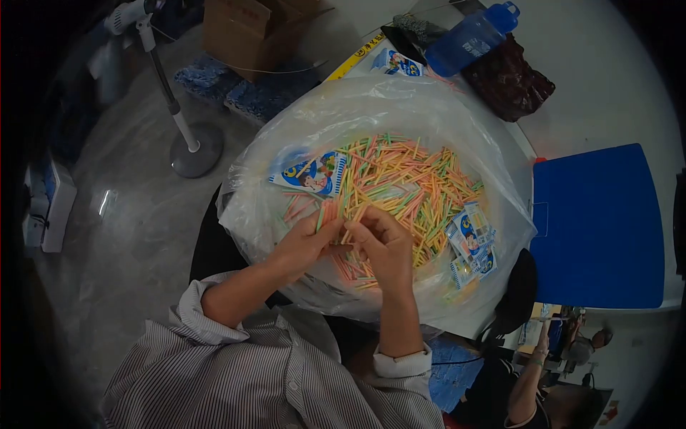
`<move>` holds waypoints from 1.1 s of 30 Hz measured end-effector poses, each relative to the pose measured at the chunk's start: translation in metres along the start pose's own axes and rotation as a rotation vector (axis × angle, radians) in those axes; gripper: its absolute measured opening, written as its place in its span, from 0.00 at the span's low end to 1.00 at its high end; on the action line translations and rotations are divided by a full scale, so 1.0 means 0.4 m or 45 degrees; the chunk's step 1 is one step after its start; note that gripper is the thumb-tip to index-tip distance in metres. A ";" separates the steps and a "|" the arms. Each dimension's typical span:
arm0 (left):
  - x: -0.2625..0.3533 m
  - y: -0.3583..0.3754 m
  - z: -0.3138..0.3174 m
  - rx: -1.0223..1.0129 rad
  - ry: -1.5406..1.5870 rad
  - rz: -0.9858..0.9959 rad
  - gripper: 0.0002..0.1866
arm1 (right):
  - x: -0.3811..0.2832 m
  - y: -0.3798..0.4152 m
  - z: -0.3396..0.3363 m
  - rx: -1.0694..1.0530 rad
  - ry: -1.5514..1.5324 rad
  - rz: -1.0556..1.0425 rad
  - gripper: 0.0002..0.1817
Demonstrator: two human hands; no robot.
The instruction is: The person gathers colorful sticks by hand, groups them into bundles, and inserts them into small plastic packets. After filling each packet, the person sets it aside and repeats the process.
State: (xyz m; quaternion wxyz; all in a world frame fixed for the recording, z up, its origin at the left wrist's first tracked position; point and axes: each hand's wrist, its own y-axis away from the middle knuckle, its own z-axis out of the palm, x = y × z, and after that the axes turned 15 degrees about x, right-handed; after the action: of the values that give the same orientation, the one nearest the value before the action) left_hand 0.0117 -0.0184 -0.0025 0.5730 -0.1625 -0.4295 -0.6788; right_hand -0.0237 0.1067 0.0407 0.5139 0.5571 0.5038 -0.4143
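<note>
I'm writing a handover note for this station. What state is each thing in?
Left hand: closed around a bundle of sticks
Right hand: fingers bent, beside the bundle; grip unclear
Plastic bag: wide open, edges spread
Loose sticks: heaped in the bag
Large packet: lying at the heap's left
Right-side packets: lying, overlapping
Cardboard box: top flaps open
Blue bottle: cap on
Shirt sleeves: rolled up
Floor stand: upright

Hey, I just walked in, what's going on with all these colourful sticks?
A person in a striped shirt is handling thin sticks over an open plastic bag. The left hand grips a small bundle; the right hand is close beside it, though its exact grip is hard to tell. Many sticks lie loose in the bag, with printed packets among them.
</note>
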 end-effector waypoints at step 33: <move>0.173 0.169 -0.176 -0.886 -1.207 -0.175 0.12 | 0.049 0.027 -0.033 0.121 -0.827 0.164 0.10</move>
State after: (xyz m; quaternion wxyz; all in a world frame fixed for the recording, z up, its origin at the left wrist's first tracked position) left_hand 0.0729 -0.1151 0.0330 0.1862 -0.5983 -0.4002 -0.6687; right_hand -0.0110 0.1227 0.0250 0.6463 0.4499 0.2574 -0.5600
